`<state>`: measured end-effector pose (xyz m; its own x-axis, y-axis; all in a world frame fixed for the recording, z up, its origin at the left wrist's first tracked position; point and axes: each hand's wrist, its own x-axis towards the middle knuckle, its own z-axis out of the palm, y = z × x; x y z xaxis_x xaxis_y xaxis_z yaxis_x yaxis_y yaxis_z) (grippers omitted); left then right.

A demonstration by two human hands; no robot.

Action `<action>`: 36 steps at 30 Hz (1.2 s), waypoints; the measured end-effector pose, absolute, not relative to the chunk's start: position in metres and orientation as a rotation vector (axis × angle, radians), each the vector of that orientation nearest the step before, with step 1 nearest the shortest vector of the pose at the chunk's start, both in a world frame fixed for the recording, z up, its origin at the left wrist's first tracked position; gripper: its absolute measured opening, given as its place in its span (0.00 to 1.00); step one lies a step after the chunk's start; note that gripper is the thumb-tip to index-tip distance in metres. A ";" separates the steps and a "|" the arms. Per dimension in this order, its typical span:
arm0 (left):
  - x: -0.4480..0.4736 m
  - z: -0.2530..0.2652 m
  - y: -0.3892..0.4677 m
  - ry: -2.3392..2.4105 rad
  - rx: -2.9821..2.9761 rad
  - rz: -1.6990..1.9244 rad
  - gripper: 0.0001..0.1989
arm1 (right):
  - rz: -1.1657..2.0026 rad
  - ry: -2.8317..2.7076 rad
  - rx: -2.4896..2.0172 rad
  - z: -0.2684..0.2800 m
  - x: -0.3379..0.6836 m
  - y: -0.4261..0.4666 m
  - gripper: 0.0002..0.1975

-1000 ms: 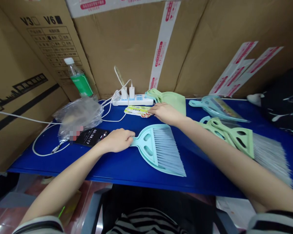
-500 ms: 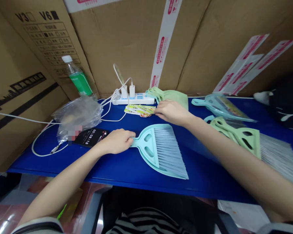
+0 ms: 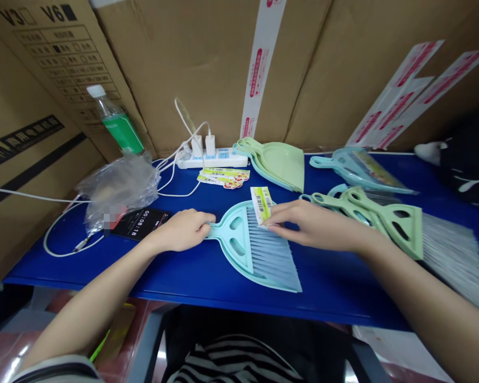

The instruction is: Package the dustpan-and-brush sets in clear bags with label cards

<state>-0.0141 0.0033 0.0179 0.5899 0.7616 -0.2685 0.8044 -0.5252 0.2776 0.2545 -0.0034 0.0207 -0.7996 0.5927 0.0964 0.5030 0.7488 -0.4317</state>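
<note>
My left hand (image 3: 186, 230) is closed around the handles of a light-blue dustpan (image 3: 228, 255) and the matching brush (image 3: 269, 255) lying in it, bristles to the right. Between the thumb and fingers of my right hand (image 3: 303, 221) is a small printed label card (image 3: 261, 202), yellow-green and white. That card is over the upper part of the bristles; whether it touches them I cannot tell. Behind it, several similar label cards (image 3: 223, 176) lie in a loose pile on the blue table (image 3: 191, 276).
Stacked green and blue dustpans (image 3: 281, 162) lie at the back. Green brushes (image 3: 403, 226) and a bagged blue dustpan set (image 3: 363, 167) are on the right. A power strip (image 3: 223, 158), phone (image 3: 139, 223), plastic bag (image 3: 123, 183) and bottle (image 3: 120, 127) stand left. Cardboard (image 3: 207, 69) walls the back.
My right hand has come from the label pile toward me with one card and is now above the brush bristles. My left hand keeps its grip on the handles. The view has shifted slightly.
</note>
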 end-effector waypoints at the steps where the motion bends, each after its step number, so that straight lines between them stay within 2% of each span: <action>1: -0.014 0.018 0.003 1.263 2.449 -0.159 0.07 | 0.661 -2.722 -0.855 0.023 0.254 -0.005 0.21; 4: -0.014 0.019 0.004 1.255 2.443 -0.157 0.08 | 0.992 -2.689 -0.775 0.030 0.255 -0.007 0.18; 6: -0.014 0.019 0.004 1.248 2.440 -0.150 0.08 | 1.067 -2.651 -0.755 0.030 0.257 -0.007 0.18; 9: -0.013 0.019 0.004 1.245 2.430 -0.161 0.08 | 0.755 -2.605 -0.914 0.022 0.262 -0.004 0.24; 12: -0.012 0.020 0.003 1.251 2.428 -0.171 0.09 | 0.484 -2.628 -1.039 0.009 0.264 -0.003 0.37; 14: -0.011 0.021 0.003 1.255 2.430 -0.173 0.09 | 0.450 -2.700 -1.050 0.001 0.264 -0.003 0.43; 18: -0.011 0.021 0.003 1.260 2.432 -0.170 0.09 | 0.497 -2.797 -1.083 -0.005 0.264 -0.006 0.47; 36: -0.012 0.021 0.004 1.250 2.398 -0.180 0.08 | 0.441 -2.808 -1.147 -0.010 0.268 -0.012 0.46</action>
